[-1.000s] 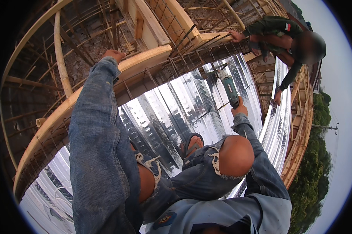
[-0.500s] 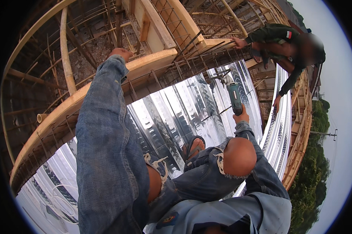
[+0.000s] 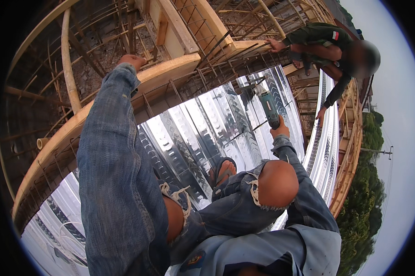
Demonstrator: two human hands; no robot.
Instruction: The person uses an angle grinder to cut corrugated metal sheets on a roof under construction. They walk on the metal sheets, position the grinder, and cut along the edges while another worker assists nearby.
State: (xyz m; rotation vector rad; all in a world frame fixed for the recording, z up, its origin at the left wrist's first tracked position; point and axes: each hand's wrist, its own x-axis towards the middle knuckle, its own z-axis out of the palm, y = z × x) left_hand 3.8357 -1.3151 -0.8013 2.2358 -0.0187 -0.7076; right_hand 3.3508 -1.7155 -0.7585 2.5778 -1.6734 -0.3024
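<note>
My right hand (image 3: pixel 280 129) is wrapped round the rear of a teal angle grinder (image 3: pixel 268 108), my arm stretched out ahead. The grinder's head is at the steel rebar (image 3: pixel 251 87) along the formwork; whether its disc touches the bar I cannot make out. Further left, my left hand (image 3: pixel 133 61) grips the top of a curved wooden board (image 3: pixel 170 67), its fingers curled over and partly hidden. Beneath the grinder lies shiny corrugated metal decking (image 3: pixel 203 117), and my sandalled foot (image 3: pixel 224 170) stands on it.
A co-worker (image 3: pixel 324 50) crouches at the far right, one hand on the formwork and the other near stacked metal sheets (image 3: pixel 324 108). Rebar stubs stick out along the curved board. Bamboo poles (image 3: pixel 68 64) fill the far left. A white cable (image 3: pixel 69 239) lies at the lower left.
The whole view has shifted slightly, so everything sits a little further left and higher. My grip on the grinder and the board looks the same.
</note>
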